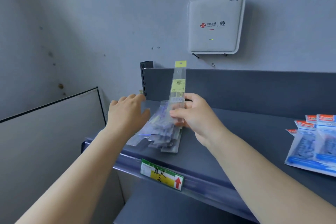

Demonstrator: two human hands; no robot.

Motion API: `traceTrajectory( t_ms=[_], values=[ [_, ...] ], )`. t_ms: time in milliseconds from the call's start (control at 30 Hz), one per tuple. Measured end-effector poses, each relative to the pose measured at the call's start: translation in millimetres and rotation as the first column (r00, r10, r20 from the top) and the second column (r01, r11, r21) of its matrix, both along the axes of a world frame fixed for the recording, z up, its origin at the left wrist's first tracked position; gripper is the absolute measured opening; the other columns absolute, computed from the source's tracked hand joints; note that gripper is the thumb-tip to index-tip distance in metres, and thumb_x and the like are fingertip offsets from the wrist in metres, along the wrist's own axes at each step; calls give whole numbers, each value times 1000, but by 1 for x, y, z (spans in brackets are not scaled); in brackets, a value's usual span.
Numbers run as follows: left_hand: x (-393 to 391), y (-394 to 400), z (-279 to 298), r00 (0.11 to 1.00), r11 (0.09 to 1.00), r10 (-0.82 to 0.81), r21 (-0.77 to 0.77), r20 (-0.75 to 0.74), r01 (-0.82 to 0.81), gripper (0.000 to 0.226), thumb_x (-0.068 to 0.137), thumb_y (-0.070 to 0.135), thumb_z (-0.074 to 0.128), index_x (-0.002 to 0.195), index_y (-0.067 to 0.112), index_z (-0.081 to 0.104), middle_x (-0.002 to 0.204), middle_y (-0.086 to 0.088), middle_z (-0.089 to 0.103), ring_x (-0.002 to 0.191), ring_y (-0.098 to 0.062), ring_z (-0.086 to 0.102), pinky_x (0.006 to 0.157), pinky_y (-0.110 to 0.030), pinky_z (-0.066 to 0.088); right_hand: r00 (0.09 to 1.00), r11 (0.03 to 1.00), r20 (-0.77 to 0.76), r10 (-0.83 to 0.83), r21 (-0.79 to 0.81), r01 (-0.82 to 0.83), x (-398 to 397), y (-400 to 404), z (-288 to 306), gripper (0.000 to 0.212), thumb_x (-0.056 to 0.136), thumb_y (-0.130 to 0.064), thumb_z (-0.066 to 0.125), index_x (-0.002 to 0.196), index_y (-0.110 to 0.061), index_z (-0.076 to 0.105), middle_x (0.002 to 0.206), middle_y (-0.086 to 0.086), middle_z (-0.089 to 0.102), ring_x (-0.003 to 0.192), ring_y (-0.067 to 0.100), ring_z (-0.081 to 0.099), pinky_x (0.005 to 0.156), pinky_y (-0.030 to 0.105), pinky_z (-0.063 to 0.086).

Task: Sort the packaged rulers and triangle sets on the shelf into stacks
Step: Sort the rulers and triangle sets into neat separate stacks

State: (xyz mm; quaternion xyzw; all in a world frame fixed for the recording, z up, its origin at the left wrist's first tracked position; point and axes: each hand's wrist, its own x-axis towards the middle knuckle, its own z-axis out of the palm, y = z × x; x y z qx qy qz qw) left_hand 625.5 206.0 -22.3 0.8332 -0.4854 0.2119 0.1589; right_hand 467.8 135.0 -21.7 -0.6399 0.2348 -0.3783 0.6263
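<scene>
Two hands busy: right hand (194, 114) pinches upright packaged ruler (177, 94); left hand (129, 112) open, seemingly touching ruler pile (161, 132). Slippery sleeves may slide off shelf (236, 132) edge.

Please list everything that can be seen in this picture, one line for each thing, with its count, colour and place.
ruler pack: one, clear with yellow header, held upright above the pile
pile of ruler packs: count unclear, clear, lying fanned on the shelf's left part
blue packs: several, blue and white with red headers, overlapping at the shelf's right edge
shelf: one, dark grey, with back panel
price label: one, green and yellow with red arrow, on the shelf's front rail
router: one, white, on the wall
board: one, white with dark edge, left of the shelf
left hand: open, over the pile's left side
right hand: its grip pinches the upright ruler pack
</scene>
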Motion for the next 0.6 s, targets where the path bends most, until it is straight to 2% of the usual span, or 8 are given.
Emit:
traceTrajectory(
  t_ms=[33,100,167,200,300,433,533,600],
  values=[
    [4,-3,1,1000,1000,-13,7,11,13,39,94,39,45,130,24,46,124,2,56,116,-23,50,95,-36,32,999,999,-35,-27,-36,26,5,-2,1,50,83,5,61,129,-3,43,87,5,63,72,17,59,55,21,53],
    [13,-9,2,998,998,-50,32,35,48,39,94,39,44,130,24,46,125,3,55,115,-22,49,94,-35,32,950,960,-273,-153,-269,78,14,-7,1,47,85,-14,65,126,-6,44,108,11,64,92,25,62,76,35,55],
    [23,-14,3,994,995,-85,63,65,81,38,94,39,43,128,24,46,124,3,54,114,-22,49,93,-34,31,792,867,-521,-319,-497,23,19,-9,-3,49,87,-30,61,127,-9,42,127,9,55,114,26,53,92,36,45],
    [27,-16,4,991,992,-103,78,85,97,37,94,40,42,127,24,46,123,3,54,114,-21,49,92,-34,31,724,824,-575,-382,-566,-15,21,-8,-5,50,89,-32,58,130,-10,41,133,7,49,122,25,46,95,34,40],
    [40,-20,6,974,981,-174,115,143,159,37,94,40,42,127,23,46,125,3,54,116,-21,48,93,-33,31,603,675,-563,-565,-736,-56,25,-1,-3,46,92,-34,51,132,-13,41,138,2,44,128,24,34,98,37,39],
    [45,-26,6,944,954,-288,133,162,268,38,95,41,41,127,22,46,123,2,54,114,-22,48,92,-30,33,456,526,-493,-741,-848,-63,22,6,4,35,93,-34,44,125,-17,47,123,0,51,114,23,43,85,37,45],
    [35,-33,8,909,927,-371,129,192,351,38,95,43,39,125,22,47,120,2,54,112,-22,49,92,-32,35,346,431,-449,-824,-893,-132,11,12,7,35,94,-35,42,124,-18,48,120,0,52,112,23,44,78,34,37],
    [21,-39,11,881,904,-426,134,205,406,39,95,44,39,125,21,47,120,2,54,111,-23,49,92,-33,35,279,402,-434,-857,-901,-165,-3,16,9,35,95,-34,41,125,-18,48,122,0,52,114,24,44,80,34,36]
  ],
)
